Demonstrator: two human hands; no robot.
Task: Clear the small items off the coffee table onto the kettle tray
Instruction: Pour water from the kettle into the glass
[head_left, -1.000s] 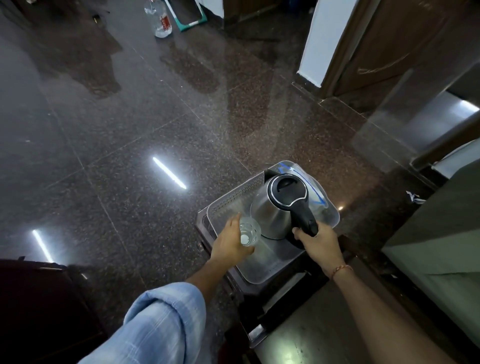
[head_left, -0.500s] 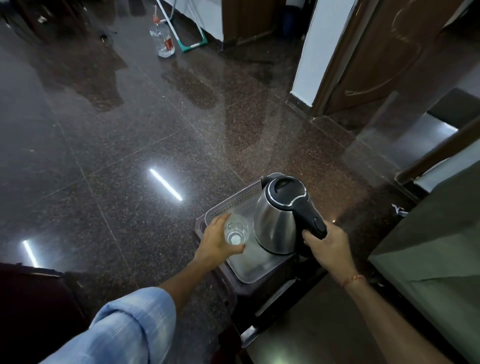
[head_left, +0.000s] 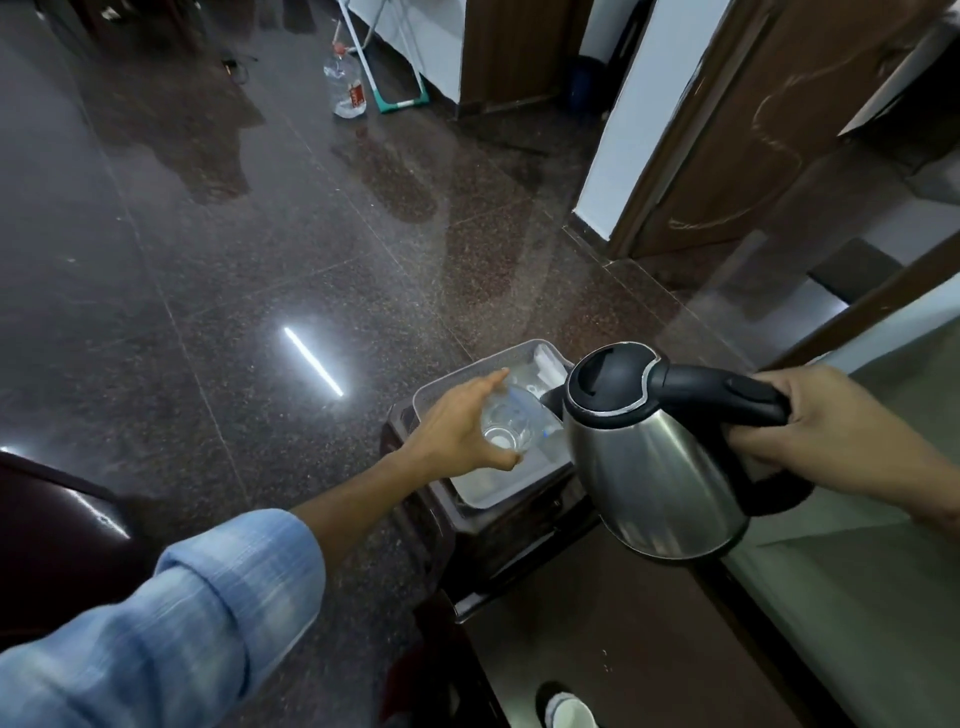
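Kettle (head_left: 660, 467) now lifted off tray (head_left: 483, 496), in right hand (head_left: 826, 436).

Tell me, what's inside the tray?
The gray tray holds something white at its far end. The left hand grips a clear glass over it. The hand, glass and kettle hide the rest.

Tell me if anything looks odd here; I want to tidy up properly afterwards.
One thing: a clear plastic bottle stands on the bare floor far from the furniture. Otherwise nothing is spilled or broken. The right hand holds the kettle lifted and tilted off the tray, and the left hand grips a glass over the tray.
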